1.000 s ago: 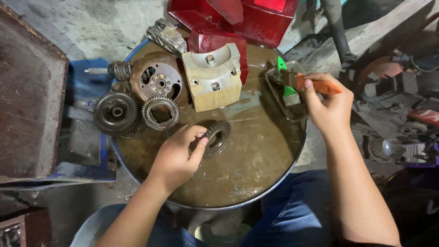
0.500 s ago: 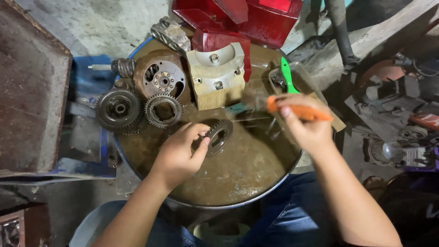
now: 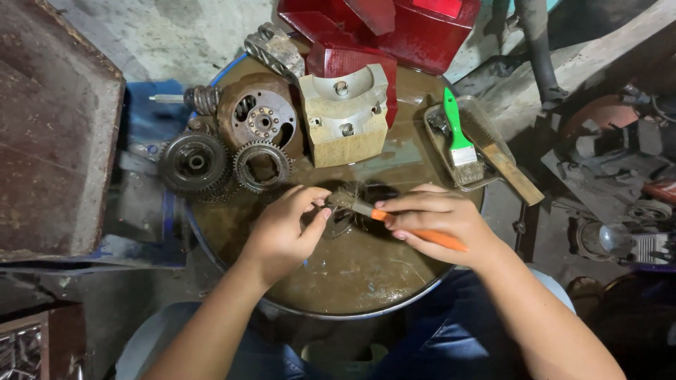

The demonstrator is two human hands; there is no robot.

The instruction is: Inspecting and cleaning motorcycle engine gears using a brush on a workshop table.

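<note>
Hands hide the gear: left hand pinches it, right hand grips brush.

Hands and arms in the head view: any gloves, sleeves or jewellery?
Both are bare. The left hand and right hand wear no gloves, and no rings, watch or bands show. No sleeves reach the forearms. Blue trousers show below the arms.

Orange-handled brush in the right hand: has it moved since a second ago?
Yes. The orange-handled brush went left, away from the small tray with the green brush, to the dark gear that the left hand steadies on the round drum top.
</note>
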